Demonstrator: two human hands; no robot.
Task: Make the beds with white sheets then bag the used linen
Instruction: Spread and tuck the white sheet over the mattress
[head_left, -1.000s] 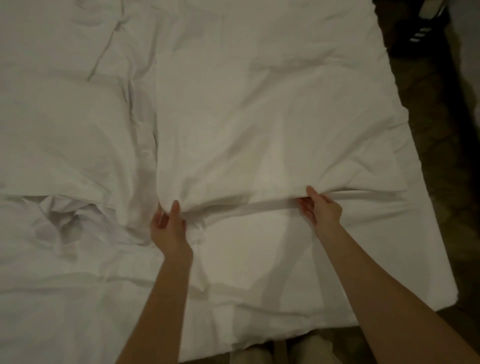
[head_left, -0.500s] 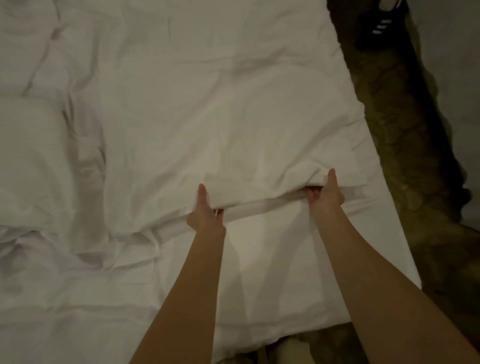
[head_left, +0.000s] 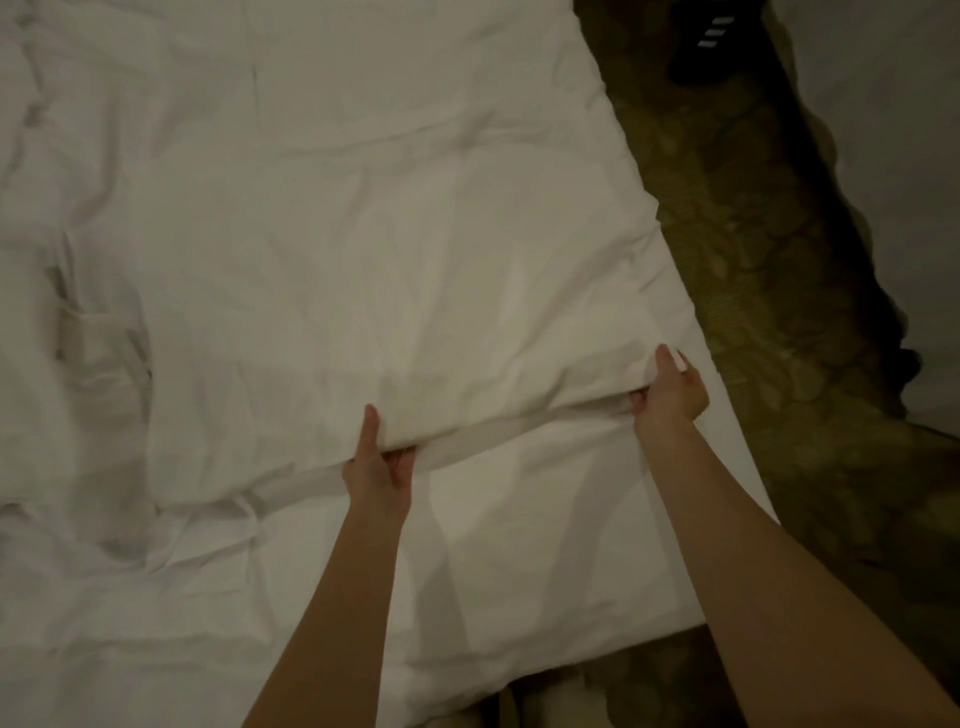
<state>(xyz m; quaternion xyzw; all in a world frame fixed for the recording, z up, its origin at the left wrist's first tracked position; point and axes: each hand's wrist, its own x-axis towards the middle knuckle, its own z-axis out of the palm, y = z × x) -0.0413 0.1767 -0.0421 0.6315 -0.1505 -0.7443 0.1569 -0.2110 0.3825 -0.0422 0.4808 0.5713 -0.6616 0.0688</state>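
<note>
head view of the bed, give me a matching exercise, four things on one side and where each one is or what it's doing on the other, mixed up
Things:
1. left hand
2. right hand
3. black shoe
4. crumpled linen

Places or states:
A. on the dark floor at the top of the picture, beyond the bed's right edge
B. grips the duvet edge near the middle of the bed
C. bunched up at the left side of the bed
D. grips the duvet corner near the bed's right edge

Pairs: 1-B, 2-D, 3-A, 4-C
</note>
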